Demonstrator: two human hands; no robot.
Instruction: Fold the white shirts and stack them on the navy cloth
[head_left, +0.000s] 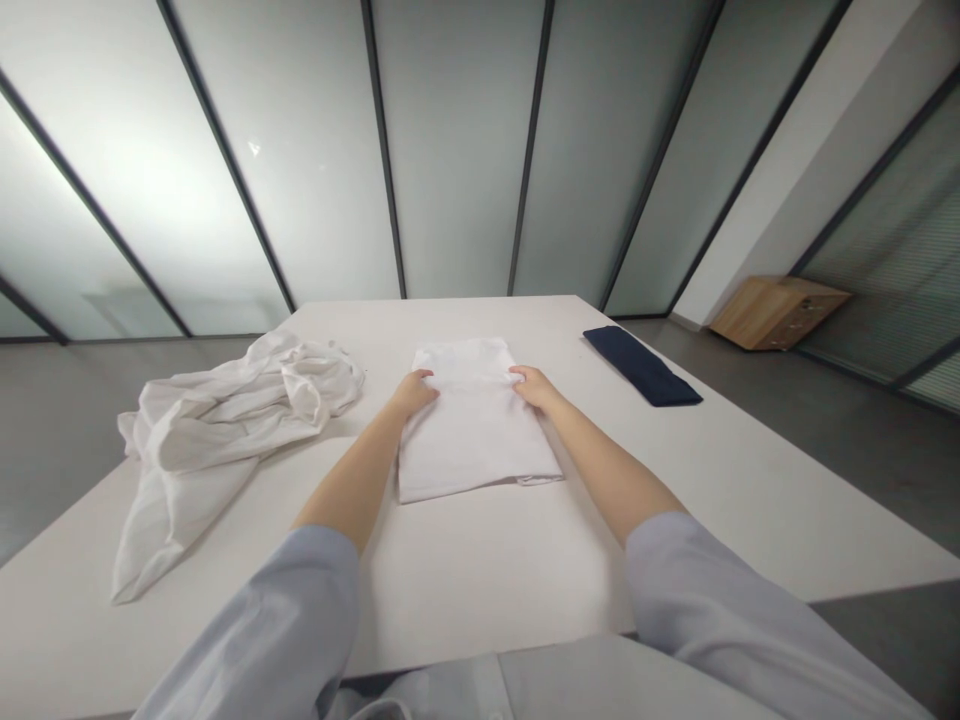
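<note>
A white cloth (474,425), folded into a long rectangle, lies in the middle of the white table (480,570). My left hand (413,391) rests on its left edge with the fingers curled over the fabric. My right hand (532,385) sits on its right edge, fingers likewise bent onto the cloth. Both hands grip the cloth near its far half. My forearms are bare and my sleeves are light blue.
A crumpled heap of white cloth (217,425) lies at the table's left, hanging toward the edge. A folded dark blue cloth (642,366) lies at the far right. A wooden cabinet (778,311) stands on the floor beyond. Frosted glass panels line the back.
</note>
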